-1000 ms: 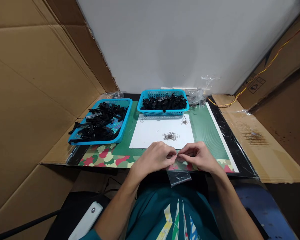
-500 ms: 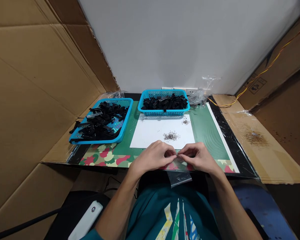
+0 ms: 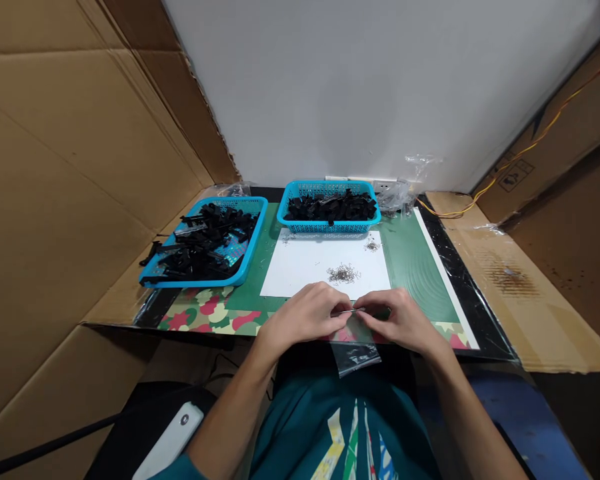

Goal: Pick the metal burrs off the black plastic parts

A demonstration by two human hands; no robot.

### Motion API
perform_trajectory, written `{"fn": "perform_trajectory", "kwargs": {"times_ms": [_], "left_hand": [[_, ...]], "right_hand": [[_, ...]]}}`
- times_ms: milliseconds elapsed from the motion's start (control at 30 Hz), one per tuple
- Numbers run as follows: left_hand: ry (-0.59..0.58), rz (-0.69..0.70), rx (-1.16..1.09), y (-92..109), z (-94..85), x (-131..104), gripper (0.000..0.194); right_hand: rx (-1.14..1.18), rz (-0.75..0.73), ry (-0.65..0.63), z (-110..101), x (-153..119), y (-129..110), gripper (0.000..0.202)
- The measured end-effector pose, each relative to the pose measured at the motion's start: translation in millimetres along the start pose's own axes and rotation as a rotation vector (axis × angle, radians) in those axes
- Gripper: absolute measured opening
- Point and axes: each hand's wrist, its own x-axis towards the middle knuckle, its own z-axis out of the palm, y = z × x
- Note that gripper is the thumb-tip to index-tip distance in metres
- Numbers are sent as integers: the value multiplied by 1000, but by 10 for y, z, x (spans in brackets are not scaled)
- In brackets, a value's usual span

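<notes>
My left hand (image 3: pixel 310 312) and my right hand (image 3: pixel 399 319) meet at the table's front edge, fingertips nearly touching. Both are closed in a pinch along a thin, shiny line, which looks like the upper edge of a clear plastic bag (image 3: pixel 357 357). The bag hangs below the fingers, over the edge of the table, its lower part against dark cloth. Just beyond the hands, a pile of tiny brownish wire-like pieces (image 3: pixel 343 273) lies on a white sheet (image 3: pixel 295 270). Fingers hide much of the bag's top.
Two blue baskets, one at the left (image 3: pixel 254 243) and one at the back (image 3: pixel 330 227), hold black plastic parts. A smaller pile (image 3: pixel 372 246) lies on the sheet. Crumpled clear plastic (image 3: pixel 397 197) sits by a wall socket. Cardboard walls (image 3: pixel 70 167) flank the table.
The fingertips have shifted slightly along the bag's edge, and more of a thin line shows between them. The bag's hanging end has swung a little left.
</notes>
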Motion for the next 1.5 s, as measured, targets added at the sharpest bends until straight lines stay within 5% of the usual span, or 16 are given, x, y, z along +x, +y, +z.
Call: {"fn": "perform_trajectory", "kwargs": {"times_ms": [233,367,667,900,1033,1500], "left_hand": [[-66,-8,188,50,-53,46,14],[-73,-28,307,113,-41,106,14],[14,105,411,39,161,200,15],[63,116,391,-52,266,168,12],[156,139,312,-92,322,118,11],[130,215,185,-158,333,41,17]], "right_hand": [[-747,-150,-73,40,19,-154,15],[-916,-116,-121,76,28,-273,14],[-873,76,-186,-11,120,-253,19],[-817,-34,-140,-62,150,-152,24],[-749,29,-156,-75,106,-161,24],[-597,9,-199,-119,104,-154,21]]}}
